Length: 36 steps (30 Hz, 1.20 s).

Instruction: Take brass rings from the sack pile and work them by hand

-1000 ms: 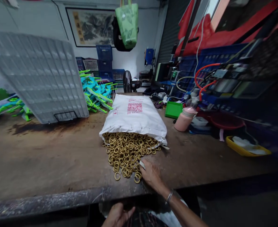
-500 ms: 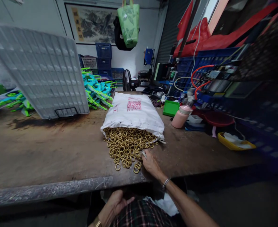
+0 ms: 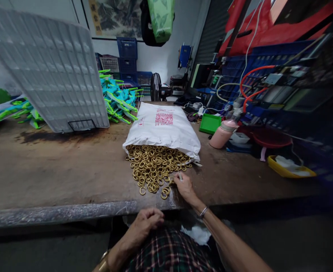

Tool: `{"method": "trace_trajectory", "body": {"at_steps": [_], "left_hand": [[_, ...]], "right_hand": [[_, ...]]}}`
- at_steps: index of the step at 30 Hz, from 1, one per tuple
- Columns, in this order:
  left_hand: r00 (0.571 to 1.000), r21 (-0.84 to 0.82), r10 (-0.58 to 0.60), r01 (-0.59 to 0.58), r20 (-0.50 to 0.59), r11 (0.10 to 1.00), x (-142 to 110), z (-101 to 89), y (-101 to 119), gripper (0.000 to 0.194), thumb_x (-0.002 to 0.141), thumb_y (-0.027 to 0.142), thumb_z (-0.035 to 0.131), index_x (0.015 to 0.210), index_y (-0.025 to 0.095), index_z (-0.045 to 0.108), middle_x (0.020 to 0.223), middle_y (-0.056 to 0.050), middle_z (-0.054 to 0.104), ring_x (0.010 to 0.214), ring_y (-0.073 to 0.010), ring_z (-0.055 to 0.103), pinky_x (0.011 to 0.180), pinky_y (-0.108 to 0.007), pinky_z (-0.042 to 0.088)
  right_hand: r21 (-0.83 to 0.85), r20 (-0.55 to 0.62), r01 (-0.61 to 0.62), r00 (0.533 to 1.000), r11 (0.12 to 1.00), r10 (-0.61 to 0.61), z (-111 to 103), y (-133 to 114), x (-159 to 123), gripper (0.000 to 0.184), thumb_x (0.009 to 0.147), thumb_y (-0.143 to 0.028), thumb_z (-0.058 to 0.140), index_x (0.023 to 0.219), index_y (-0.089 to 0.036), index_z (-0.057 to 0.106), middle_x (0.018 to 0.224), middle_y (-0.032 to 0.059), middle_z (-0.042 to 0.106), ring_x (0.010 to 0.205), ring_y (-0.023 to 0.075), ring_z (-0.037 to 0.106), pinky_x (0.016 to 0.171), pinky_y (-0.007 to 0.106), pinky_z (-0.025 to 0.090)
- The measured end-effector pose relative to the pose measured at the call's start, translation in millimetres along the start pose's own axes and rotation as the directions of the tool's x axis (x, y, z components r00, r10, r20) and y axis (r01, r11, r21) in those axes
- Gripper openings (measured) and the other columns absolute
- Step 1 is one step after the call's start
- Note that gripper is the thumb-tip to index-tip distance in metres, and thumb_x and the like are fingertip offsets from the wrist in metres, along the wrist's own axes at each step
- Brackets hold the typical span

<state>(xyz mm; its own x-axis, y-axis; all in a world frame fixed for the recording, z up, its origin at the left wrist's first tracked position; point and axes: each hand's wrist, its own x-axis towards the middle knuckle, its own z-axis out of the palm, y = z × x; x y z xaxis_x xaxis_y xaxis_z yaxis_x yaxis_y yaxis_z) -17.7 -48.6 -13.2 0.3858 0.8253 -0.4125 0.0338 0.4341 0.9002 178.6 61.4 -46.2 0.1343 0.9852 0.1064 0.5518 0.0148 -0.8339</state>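
Note:
A heap of brass-coloured metal rings (image 3: 152,166) spills from the mouth of a white sack (image 3: 178,130) lying on the table. At the heap's right edge, my right hand (image 3: 185,187) is closed, fingertips against the rings. A small pale grey piece (image 3: 180,176) sticks up from between its fingers; its kind is unclear. Below the table's front edge, over my lap, my left hand (image 3: 148,223) has its fingers curled together. Whatever might be in them is hidden.
A large ribbed translucent plastic panel (image 3: 56,71) stands at the left. Behind it lie green and blue plastic pieces (image 3: 118,98). On the right are a green tray (image 3: 210,124), a pink bottle (image 3: 222,135) and a yellow dish (image 3: 285,170).
My left hand has risen toward the table edge, and its fingers have curled together. My right hand stays at the heap's right edge with the pale piece. The camera view has tilted down slightly.

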Motion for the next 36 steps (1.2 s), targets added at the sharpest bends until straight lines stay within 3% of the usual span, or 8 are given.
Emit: {"method": "trace_trajectory", "body": {"at_steps": [3, 8, 14, 20, 25, 29, 33, 36], "left_hand": [[0.99, -0.098, 0.042, -0.055, -0.131, 0.994, 11.1, 9.7, 16.6, 0.039, 0.073, 0.049, 0.056, 0.092, 0.015, 0.058, 0.075, -0.002, 0.06, 0.065, -0.0131, 0.057, 0.055, -0.023, 0.043], [0.952, -0.045, 0.168, -0.185, -0.254, 0.982, 42.5, 17.0, 39.6, 0.041, 0.074, 0.047, 0.053, 0.101, 0.016, 0.049, 0.07, 0.001, 0.057, 0.05, -0.0092, 0.051, 0.042, -0.019, 0.04], [0.917, 0.081, 0.181, -0.162, -0.357, 0.983, 74.2, 12.5, 52.1, 0.034, 0.075, 0.036, 0.05, 0.102, 0.016, 0.048, 0.055, 0.007, 0.049, 0.04, -0.0083, 0.044, 0.038, -0.019, 0.034], [0.915, 0.18, 0.279, -0.234, -0.292, 0.955, 82.1, 7.9, 50.6, 0.018, 0.075, 0.033, 0.05, 0.072, 0.016, 0.055, 0.053, 0.005, 0.047, 0.046, -0.0077, 0.041, 0.046, -0.02, 0.033], [0.805, 0.308, 0.457, -0.356, -0.378, 0.882, 82.9, 5.6, 44.0, 0.016, 0.076, 0.028, 0.051, 0.066, 0.017, 0.055, 0.059, 0.003, 0.051, 0.055, -0.0093, 0.045, 0.054, -0.021, 0.036], [0.748, 0.467, 0.584, -0.413, -0.316, 0.782, 83.8, 4.0, 37.2, 0.014, 0.08, 0.025, 0.049, 0.072, 0.017, 0.057, 0.066, 0.001, 0.057, 0.061, -0.0107, 0.05, 0.061, -0.022, 0.039], [0.752, 0.5, 0.604, -0.429, -0.265, 0.753, 82.6, 4.4, 33.8, 0.015, 0.082, 0.026, 0.048, 0.075, 0.017, 0.058, 0.069, -0.001, 0.06, 0.064, -0.0115, 0.052, 0.064, -0.024, 0.04], [0.806, 0.416, 0.519, -0.384, -0.284, 0.824, 80.1, 5.0, 37.4, 0.017, 0.081, 0.029, 0.048, 0.073, 0.017, 0.057, 0.064, 0.001, 0.056, 0.059, -0.0105, 0.049, 0.059, -0.023, 0.039]], "right_hand": [[0.072, 0.029, 0.044, 0.999, 0.996, -0.046, -1.8, -1.8, -2.3, 0.018, 0.07, -0.033, 0.045, 0.065, -0.018, 0.054, 0.06, -0.0014, 0.054, 0.058, 0.0128, 0.047, 0.059, 0.025, 0.035], [0.16, 0.055, 0.038, 0.997, 0.986, -0.047, -4.6, -9.8, -5.1, 0.019, 0.068, -0.036, 0.05, 0.068, -0.018, 0.057, 0.062, -0.0008, 0.057, 0.06, 0.0135, 0.049, 0.061, 0.025, 0.038], [0.285, 0.054, -0.019, 0.999, 0.958, 0.004, -3.3, -24.1, -6.7, 0.021, 0.066, -0.037, 0.055, 0.073, -0.017, 0.059, 0.066, 0.001, 0.06, 0.06, 0.0142, 0.052, 0.057, 0.025, 0.041], [0.228, 0.069, 0.131, 0.986, 0.965, -0.15, -0.5, -37.3, -12.4, 0.014, 0.074, -0.03, 0.052, 0.076, -0.018, 0.059, 0.071, 0.0014, 0.062, 0.065, 0.0139, 0.054, 0.062, 0.024, 0.041], [0.187, 0.131, 0.091, 0.984, 0.978, -0.116, 0.1, -41.8, -10.4, 0.016, 0.077, -0.032, 0.049, 0.076, -0.018, 0.057, 0.067, -0.0006, 0.057, 0.062, 0.0123, 0.05, 0.06, 0.023, 0.039], [0.198, 0.272, -0.009, 0.961, 0.98, -0.046, 0.5, -41.7, -8.8, 0.027, 0.08, -0.042, 0.043, 0.067, -0.019, 0.05, 0.058, -0.003, 0.048, 0.057, 0.0115, 0.043, 0.055, 0.023, 0.035], [0.211, 0.331, -0.041, 0.943, 0.977, -0.032, 3.4, -40.3, -8.2, 0.027, 0.077, -0.041, 0.044, 0.064, -0.019, 0.048, 0.058, -0.0036, 0.045, 0.056, 0.011, 0.04, 0.054, 0.023, 0.033], [0.214, 0.309, -0.041, 0.951, 0.976, -0.028, 5.6, -40.6, -6.7, 0.024, 0.075, -0.038, 0.045, 0.061, -0.019, 0.045, 0.058, -0.0042, 0.042, 0.057, 0.0107, 0.038, 0.054, 0.023, 0.031]]}}
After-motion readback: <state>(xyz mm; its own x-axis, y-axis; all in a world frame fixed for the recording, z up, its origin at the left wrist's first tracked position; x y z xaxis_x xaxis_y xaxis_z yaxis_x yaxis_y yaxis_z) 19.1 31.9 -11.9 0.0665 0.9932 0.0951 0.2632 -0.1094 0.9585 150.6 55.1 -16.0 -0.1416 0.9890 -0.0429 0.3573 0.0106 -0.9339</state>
